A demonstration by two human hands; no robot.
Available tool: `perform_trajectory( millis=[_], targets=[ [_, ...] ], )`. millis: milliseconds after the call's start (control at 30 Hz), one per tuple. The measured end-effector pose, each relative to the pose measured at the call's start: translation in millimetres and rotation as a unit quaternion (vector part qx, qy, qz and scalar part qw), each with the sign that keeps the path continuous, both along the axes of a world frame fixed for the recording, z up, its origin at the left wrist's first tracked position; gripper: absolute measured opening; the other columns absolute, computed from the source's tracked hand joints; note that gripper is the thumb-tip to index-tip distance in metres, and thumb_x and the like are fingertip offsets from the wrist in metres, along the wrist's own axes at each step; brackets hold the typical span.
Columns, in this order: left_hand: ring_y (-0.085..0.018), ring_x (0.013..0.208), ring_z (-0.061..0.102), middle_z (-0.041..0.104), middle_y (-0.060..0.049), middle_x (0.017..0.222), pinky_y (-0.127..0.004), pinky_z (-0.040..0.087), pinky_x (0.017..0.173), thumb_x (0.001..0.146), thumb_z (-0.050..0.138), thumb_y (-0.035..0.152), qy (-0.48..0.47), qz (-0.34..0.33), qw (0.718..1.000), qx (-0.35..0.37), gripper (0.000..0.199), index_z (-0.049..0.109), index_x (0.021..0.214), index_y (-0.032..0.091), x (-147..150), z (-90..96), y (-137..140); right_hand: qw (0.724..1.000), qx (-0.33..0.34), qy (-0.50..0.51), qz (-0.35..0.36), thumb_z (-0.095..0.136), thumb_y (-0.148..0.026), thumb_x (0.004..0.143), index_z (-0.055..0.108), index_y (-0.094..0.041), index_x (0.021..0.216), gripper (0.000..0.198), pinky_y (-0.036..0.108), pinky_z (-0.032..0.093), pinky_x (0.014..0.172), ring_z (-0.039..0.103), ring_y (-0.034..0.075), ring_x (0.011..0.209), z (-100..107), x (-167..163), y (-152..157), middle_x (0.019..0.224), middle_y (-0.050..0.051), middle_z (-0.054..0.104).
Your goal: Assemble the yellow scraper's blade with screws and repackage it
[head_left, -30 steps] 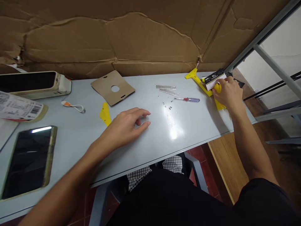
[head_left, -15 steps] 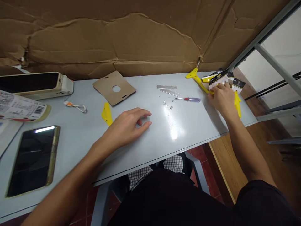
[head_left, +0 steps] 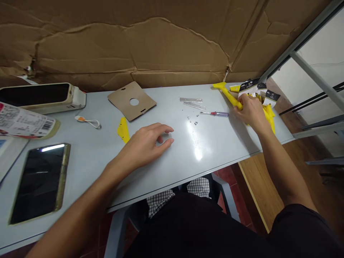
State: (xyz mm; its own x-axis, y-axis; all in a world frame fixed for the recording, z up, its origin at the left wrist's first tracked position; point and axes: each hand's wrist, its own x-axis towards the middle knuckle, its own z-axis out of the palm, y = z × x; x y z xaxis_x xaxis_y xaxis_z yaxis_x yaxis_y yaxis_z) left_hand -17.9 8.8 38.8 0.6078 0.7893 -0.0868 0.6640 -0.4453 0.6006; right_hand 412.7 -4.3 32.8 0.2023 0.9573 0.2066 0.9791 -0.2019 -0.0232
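Note:
My right hand [head_left: 251, 109] is closed on the near end of a yellow scraper [head_left: 228, 96], whose head points toward the cardboard at the back. Around and beyond this hand lie several more yellow scraper pieces [head_left: 269, 114] and black-and-white packaging cards [head_left: 249, 86], partly hidden by the fingers. My left hand [head_left: 147, 141] rests on the table, thumb and fingers apart with nothing between them. Just left of it lies a flat yellow plate with small holes [head_left: 123, 129]. Two thin metal blades [head_left: 190, 100], a small screwdriver [head_left: 218, 114] and several tiny screws or nuts [head_left: 196, 123] lie between the hands.
A brown cardboard square with a round hole [head_left: 129, 94] lies at the back of the white table [head_left: 172, 172]. Further left are a short white cable [head_left: 92, 123], a phone [head_left: 39, 182], a boxy device [head_left: 77, 100] and a labelled packet [head_left: 29, 122]. Cardboard [head_left: 172, 46] walls the back.
The scraper in my right hand has turned about its handle, so its head now shows edge-on. My right hand has shifted slightly left. My left hand stays in place.

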Motion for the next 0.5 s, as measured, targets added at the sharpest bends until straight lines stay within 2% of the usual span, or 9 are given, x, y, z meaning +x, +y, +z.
perform_trajectory(
  millis=[133, 233, 367, 500],
  targets=[
    [-0.024, 0.086, 0.072, 0.079, -0.010, 0.125, -0.043, 0.056, 0.086, 0.098, 0.057, 0.056, -0.004, 0.001, 1.000, 0.000, 0.047, 0.076, 0.125, 0.022, -0.6, 0.1, -0.1, 0.994, 0.032, 0.105, 0.029, 0.066, -0.032, 0.088, 0.069, -0.024, 0.111, 0.024, 0.049, 0.057, 0.088, 0.072, 0.032, 0.087, 2.5, 2.7, -0.8, 0.089, 0.010, 0.075],
    [-0.024, 0.086, 0.073, 0.079, -0.010, 0.126, -0.043, 0.056, 0.085, 0.098, 0.057, 0.056, 0.000, 0.000, 1.000, -0.004, 0.048, 0.076, 0.125, 0.022, -0.7, 1.3, -0.6, 0.976, 0.052, 0.213, 0.013, 0.071, -0.033, 0.083, 0.067, -0.025, 0.103, 0.021, 0.045, 0.061, 0.078, 0.074, 0.028, 0.078, 0.0, 4.0, -1.1, 0.085, 0.006, 0.075],
    [-0.024, 0.087, 0.073, 0.079, -0.010, 0.127, -0.044, 0.056, 0.086, 0.099, 0.057, 0.056, 0.000, -0.002, 1.000, -0.002, 0.047, 0.076, 0.125, 0.022, -0.6, 1.3, -0.9, 0.924, 0.057, 0.378, -0.001, 0.080, -0.040, 0.081, 0.069, -0.026, 0.107, 0.032, 0.046, 0.065, 0.071, 0.076, 0.028, 0.072, -2.3, 2.5, 0.9, 0.087, 0.006, 0.078],
    [-0.024, 0.088, 0.073, 0.079, -0.010, 0.127, -0.044, 0.056, 0.086, 0.100, 0.057, 0.054, -0.001, -0.005, 1.000, -0.001, 0.047, 0.076, 0.126, 0.021, -0.8, -0.5, -0.4, 0.878, 0.061, 0.474, -0.008, 0.086, -0.047, 0.079, 0.074, -0.025, 0.115, 0.043, 0.052, 0.069, 0.078, 0.076, 0.028, 0.071, -3.7, -1.2, 4.2, 0.083, 0.005, 0.076]
  ],
)
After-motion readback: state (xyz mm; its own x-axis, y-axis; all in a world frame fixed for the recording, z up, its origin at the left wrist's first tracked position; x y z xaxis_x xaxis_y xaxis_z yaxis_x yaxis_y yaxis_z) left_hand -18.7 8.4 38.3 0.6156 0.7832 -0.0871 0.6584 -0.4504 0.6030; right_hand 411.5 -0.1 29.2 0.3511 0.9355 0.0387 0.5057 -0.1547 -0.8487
